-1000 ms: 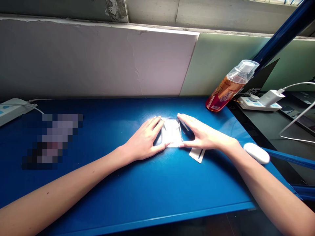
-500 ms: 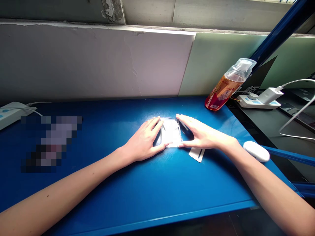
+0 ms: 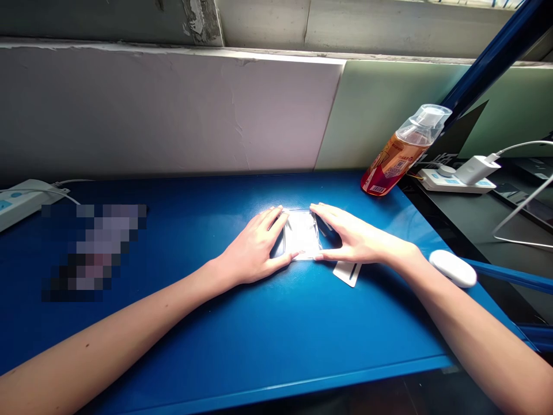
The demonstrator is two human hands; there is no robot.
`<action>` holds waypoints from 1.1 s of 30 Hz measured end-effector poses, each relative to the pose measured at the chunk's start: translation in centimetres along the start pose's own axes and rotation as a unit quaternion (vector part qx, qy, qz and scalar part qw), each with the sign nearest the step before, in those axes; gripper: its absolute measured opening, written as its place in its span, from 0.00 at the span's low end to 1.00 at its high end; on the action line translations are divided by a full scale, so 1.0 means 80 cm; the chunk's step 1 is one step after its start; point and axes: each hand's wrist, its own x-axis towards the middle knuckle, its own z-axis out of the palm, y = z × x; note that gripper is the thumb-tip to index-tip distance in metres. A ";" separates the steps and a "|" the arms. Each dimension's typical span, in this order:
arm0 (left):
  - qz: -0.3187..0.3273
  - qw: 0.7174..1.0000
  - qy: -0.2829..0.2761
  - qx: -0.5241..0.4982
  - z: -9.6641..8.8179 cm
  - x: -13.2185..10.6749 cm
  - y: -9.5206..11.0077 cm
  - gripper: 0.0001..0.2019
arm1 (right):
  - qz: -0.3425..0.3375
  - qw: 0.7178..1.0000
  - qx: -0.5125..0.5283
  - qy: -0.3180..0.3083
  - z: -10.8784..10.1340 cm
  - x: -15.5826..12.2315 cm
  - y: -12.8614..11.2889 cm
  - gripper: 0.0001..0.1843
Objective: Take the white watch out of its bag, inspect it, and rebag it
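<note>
A flat, glossy rectangular slab [image 3: 301, 233], like a phone or a sheet of glass, lies on the blue table [image 3: 259, 323] and reflects bright light. My left hand [image 3: 253, 248] braces its left side, thumb at the near corner and fingers along the far edge. On the opposite side my right hand [image 3: 354, 237] holds it the same way. Both hands rest on the table with fingers stretched round the slab's edges. A small white card [image 3: 345, 272] with a dark slot lies just under my right hand.
An orange liquid bottle [image 3: 401, 151] with a clear cap leans at the back right. Beside it a power strip [image 3: 453, 180] carries a white charger. A white oval object [image 3: 453, 268] sits by my right forearm. Another power strip [image 3: 19, 199] and a blurred patch [image 3: 93, 251] lie left.
</note>
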 end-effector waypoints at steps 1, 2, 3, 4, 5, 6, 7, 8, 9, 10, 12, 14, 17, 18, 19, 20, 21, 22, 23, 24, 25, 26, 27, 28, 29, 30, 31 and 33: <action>0.000 1.000 0.000 0.000 0.000 0.000 0.000 0.41 | 0.004 1.000 0.003 0.001 0.001 0.000 0.001 0.57; 0.000 1.000 -0.001 0.001 0.000 0.000 0.000 0.41 | 0.007 1.000 0.006 0.002 0.002 0.000 0.001 0.57; 0.000 1.000 -0.002 0.003 0.000 0.000 0.000 0.41 | 0.008 1.000 0.007 0.004 0.003 0.000 0.002 0.57; -0.001 1.000 -0.003 0.005 0.000 0.000 0.000 0.41 | 0.007 1.000 0.008 0.005 0.003 -0.001 0.003 0.57; -0.001 1.000 -0.004 0.006 -0.001 0.000 0.000 0.41 | 0.006 1.000 0.008 0.006 0.004 -0.001 0.003 0.57; -0.001 1.000 -0.005 0.007 -0.001 0.000 0.001 0.41 | 0.006 1.000 0.007 0.005 0.004 -0.001 0.003 0.56; -0.001 1.000 -0.005 0.008 -0.001 0.000 0.001 0.41 | 0.007 1.000 0.007 0.004 0.004 -0.001 0.003 0.56; -0.001 1.000 -0.005 0.009 -0.001 0.000 0.001 0.41 | 0.009 1.000 0.006 0.002 0.003 -0.001 0.002 0.56; -0.001 1.000 -0.005 0.010 -0.001 -0.001 0.001 0.40 | 0.011 1.000 0.005 0.000 0.003 -0.001 0.002 0.56; 0.000 1.000 -0.005 0.011 -0.001 0.000 0.002 0.40 | 0.012 1.000 0.004 -0.002 0.002 -0.001 0.001 0.57; 0.003 1.000 -0.005 0.012 -0.001 0.000 0.002 0.40 | 0.014 1.000 0.003 -0.005 0.002 0.000 0.000 0.57; 0.004 1.000 -0.003 0.010 0.000 0.000 0.002 0.40 | 0.013 1.000 0.001 -0.007 0.001 0.000 -0.001 0.57; 0.002 1.000 0.000 0.009 0.000 0.000 0.001 0.40 | 0.012 1.000 -0.003 -0.009 0.001 0.000 -0.001 0.57; 0.002 1.000 0.000 0.010 0.000 0.000 0.001 0.40 | 0.009 1.000 -0.004 -0.007 0.001 0.001 -0.001 0.56; 0.002 1.000 0.000 0.010 0.000 0.000 0.001 0.41 | 0.004 1.000 -0.005 -0.004 0.000 0.001 -0.002 0.56; 0.003 1.000 0.001 0.011 0.000 0.000 0.001 0.41 | -0.003 1.000 -0.006 0.001 0.000 0.001 -0.002 0.55; 0.003 1.000 0.002 0.011 0.000 0.000 0.000 0.41 | -0.011 1.000 -0.007 0.005 -0.001 0.001 -0.002 0.54; 0.003 1.000 0.002 0.012 0.000 0.000 0.000 0.41 | -0.017 1.000 -0.009 0.007 -0.001 0.001 -0.003 0.53; 0.003 1.000 0.003 0.012 0.000 0.000 0.000 0.41 | -0.020 1.000 -0.011 0.008 -0.001 0.001 -0.003 0.53; 0.004 1.000 0.004 0.013 0.001 0.000 0.000 0.41 | -0.020 1.000 -0.012 0.007 -0.001 0.001 -0.003 0.53; 0.004 1.000 0.005 0.013 0.001 0.000 0.000 0.41 | -0.016 1.000 -0.010 0.007 -0.001 0.001 -0.004 0.54; 0.005 1.000 0.005 0.014 0.001 0.000 0.000 0.41 | -0.009 1.000 -0.007 0.008 0.000 0.001 -0.004 0.55; 0.005 1.000 0.005 0.015 0.001 0.000 0.000 0.41 | -0.003 1.000 -0.003 0.011 0.001 0.001 -0.004 0.56; 0.005 1.000 0.006 0.016 0.001 0.000 0.000 0.41 | 0.001 1.000 0.000 0.015 0.001 0.001 -0.004 0.56; 0.005 1.000 0.005 0.017 0.002 -0.001 0.000 0.40 | 0.001 1.000 0.002 0.018 0.002 0.001 -0.005 0.56; 0.005 1.000 0.005 0.019 0.002 -0.001 0.000 0.40 | -0.002 1.000 0.003 0.020 0.002 0.002 -0.005 0.56; 0.005 1.000 0.005 0.020 0.002 -0.001 0.000 0.40 | -0.007 1.000 0.002 0.021 0.002 0.002 -0.006 0.55; 0.006 1.000 0.005 0.021 0.002 -0.001 0.000 0.40 | -0.014 1.000 -0.002 0.018 0.002 0.003 -0.006 0.54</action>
